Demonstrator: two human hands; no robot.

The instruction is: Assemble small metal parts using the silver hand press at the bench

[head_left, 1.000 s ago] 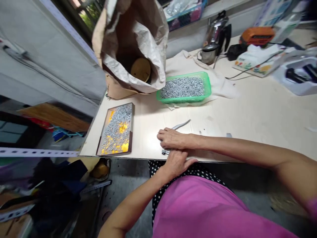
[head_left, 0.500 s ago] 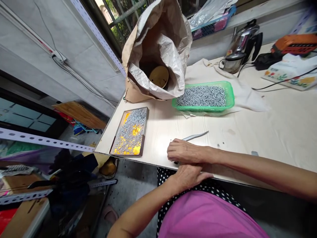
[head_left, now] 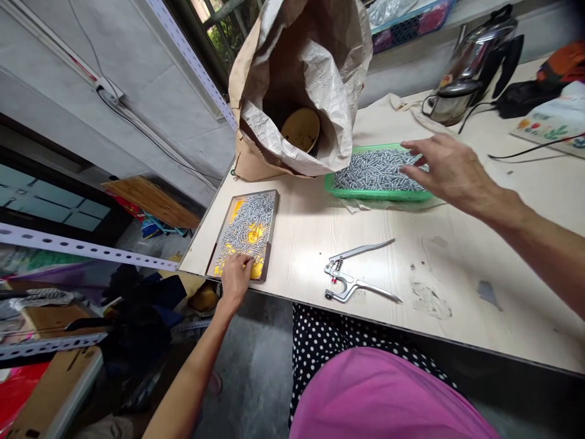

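My left hand (head_left: 234,278) rests on the near end of a flat brown tray (head_left: 269,235) with a yellow floor and several small metal parts; its fingers curl over the tray's contents, and what they hold is hidden. My right hand (head_left: 445,171) hovers with spread fingers over the right end of a green plastic basket (head_left: 372,194) full of small metal pieces. Metal hand pliers (head_left: 350,281) lie untouched on the pale table (head_left: 479,256) near its front edge, between the two hands.
A large open paper sack (head_left: 301,79) with a round yellowish container (head_left: 300,128) inside stands behind the tray. A steel kettle (head_left: 461,73) with a black cable sits at the back right. A white cloth (head_left: 393,107) lies under the green basket.
Both hands have left the pliers at the table's front edge. The left hand went left to the brown tray, the right hand went back and right over the green basket. The pliers now lie uncovered.
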